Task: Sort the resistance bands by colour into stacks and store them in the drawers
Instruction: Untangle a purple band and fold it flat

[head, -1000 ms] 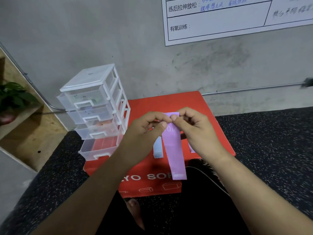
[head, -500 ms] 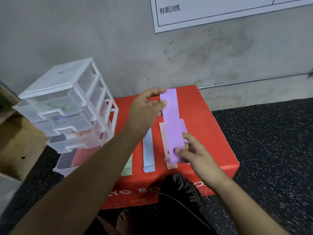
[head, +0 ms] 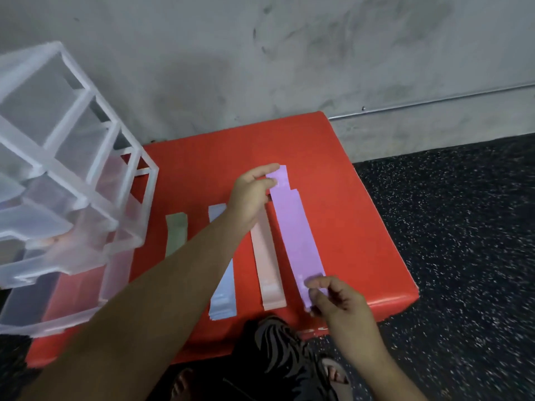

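Right now the purple band (head: 293,235) lies stretched lengthwise on the red box (head: 356,204), its long axis running from the near edge away toward the wall and leaning slightly left at the far end. It sits over a second purple strip (head: 296,195), whose far corner shows as a step on its right side. Each hand has one end. The left hand (head: 250,195) reaches across the row and pinches the far end between thumb and forefinger. The right hand (head: 338,302) is much the nearer and pinches the near end with curled fingers. Both grips are closed on the band, not spread. Just left of it lie a pink band (head: 267,270), a blue band (head: 224,296) and a green band (head: 176,233), all parallel. The clear drawer unit (head: 72,180) stands at the left of the box. Squaring the ends on the stack looks like the step in hand, and storing still lies ahead.
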